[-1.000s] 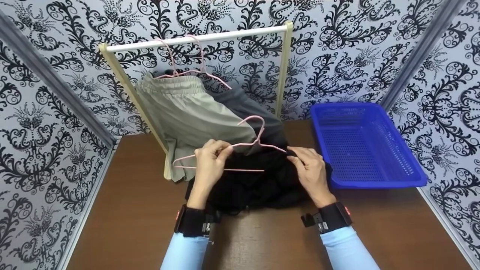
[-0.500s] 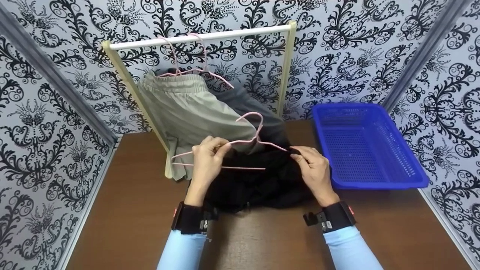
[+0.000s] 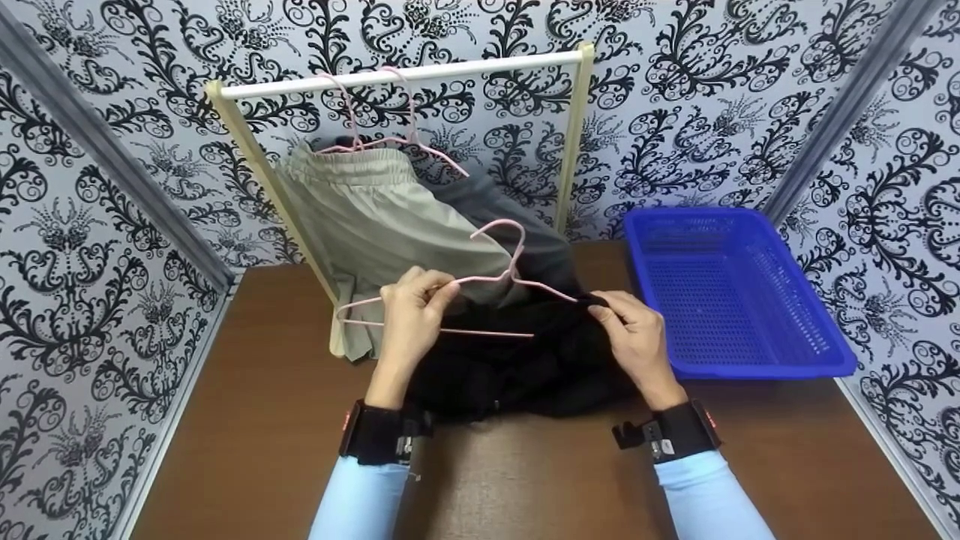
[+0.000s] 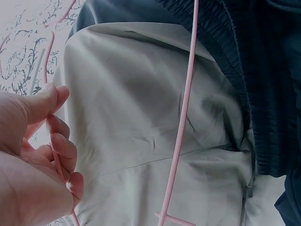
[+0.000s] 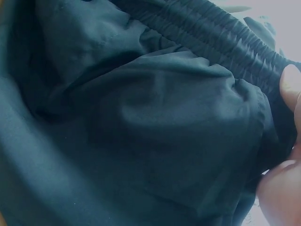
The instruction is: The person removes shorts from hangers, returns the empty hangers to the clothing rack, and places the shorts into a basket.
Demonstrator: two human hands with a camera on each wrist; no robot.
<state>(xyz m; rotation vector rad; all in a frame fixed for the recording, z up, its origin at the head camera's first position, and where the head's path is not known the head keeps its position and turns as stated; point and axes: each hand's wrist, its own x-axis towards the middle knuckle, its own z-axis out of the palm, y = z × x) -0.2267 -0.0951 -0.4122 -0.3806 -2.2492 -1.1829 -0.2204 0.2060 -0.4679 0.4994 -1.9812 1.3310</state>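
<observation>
My left hand (image 3: pixel 411 322) grips the left shoulder of a pink clothes hanger (image 3: pixel 484 278), its hook pointing up. Below lie black shorts (image 3: pixel 517 375), bunched on the table, with a gathered elastic waistband (image 5: pixel 230 40) in the right wrist view. My right hand (image 3: pixel 637 337) pinches that waistband at the hanger's right end. The hanger's right tip goes out of sight in the black cloth. In the left wrist view the hanger's thin lower bar (image 4: pixel 183 122) crosses in front of light grey shorts.
A rack with a white rail (image 3: pixel 480 68) stands behind the hands. Light grey shorts (image 3: pixel 375 202) and a dark grey garment (image 3: pixel 517 217) hang there on pink hangers. A blue plastic basket (image 3: pixel 757 370) sits on the brown table (image 3: pixel 262 420) at the right. Patterned walls enclose the table.
Both hands have drifted slightly apart, the left hand and hanger a little left and up, the right hand a little right with the waistband. The hanger's right tip is now covered by black cloth.
</observation>
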